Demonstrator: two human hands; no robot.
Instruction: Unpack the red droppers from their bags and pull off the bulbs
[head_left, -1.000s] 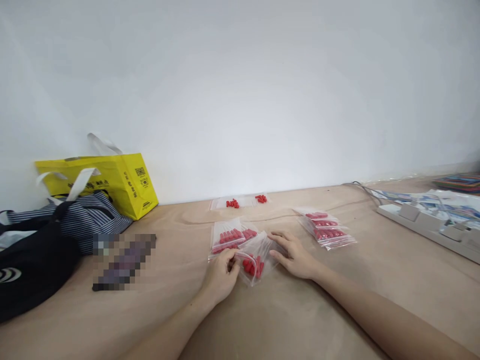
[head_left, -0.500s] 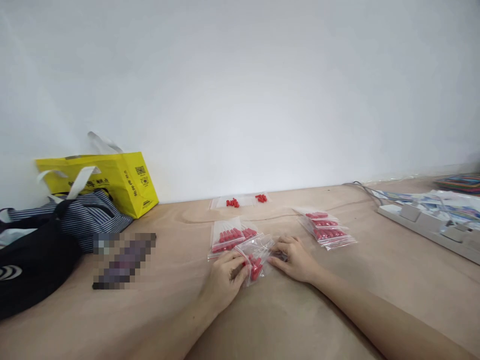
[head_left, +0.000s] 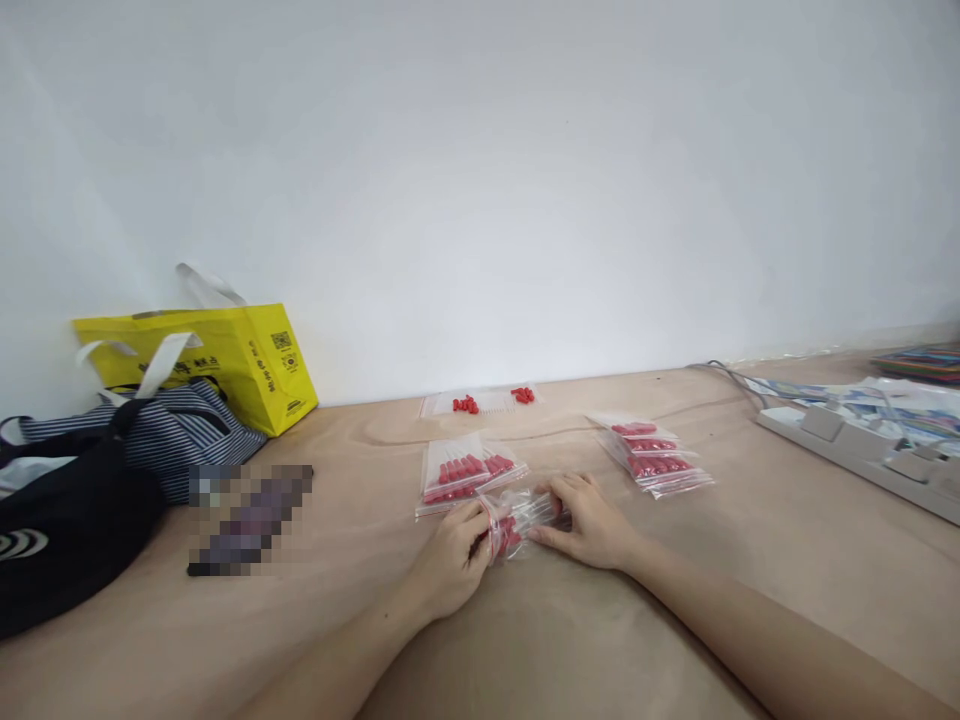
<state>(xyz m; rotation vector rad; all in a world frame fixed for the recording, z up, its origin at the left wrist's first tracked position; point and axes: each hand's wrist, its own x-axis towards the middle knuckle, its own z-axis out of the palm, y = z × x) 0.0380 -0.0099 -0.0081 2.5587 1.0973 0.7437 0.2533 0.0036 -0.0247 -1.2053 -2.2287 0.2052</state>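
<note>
My left hand is closed on the left end of a clear zip-lock bag near the middle of the table. Several small red pieces show through the plastic beside its fingers; their exact kind is too small to tell. At the bag's other end, my right hand pinches the plastic between thumb and fingers. Just beyond the left hand lie flat zip-lock bags with rows of red pieces inside. Another overlapping stack of filled bags rests beyond the right hand.
Two small heaps of loose red pieces lie on plastic near the wall. A yellow bag, a striped bag and a black cap stand at left, near a blurred-out object. A power strip lies at right.
The bag between my hands has turned flatter and is stretched more sideways. Its red pieces sit closer to the left hand. The other bags have not moved.
</note>
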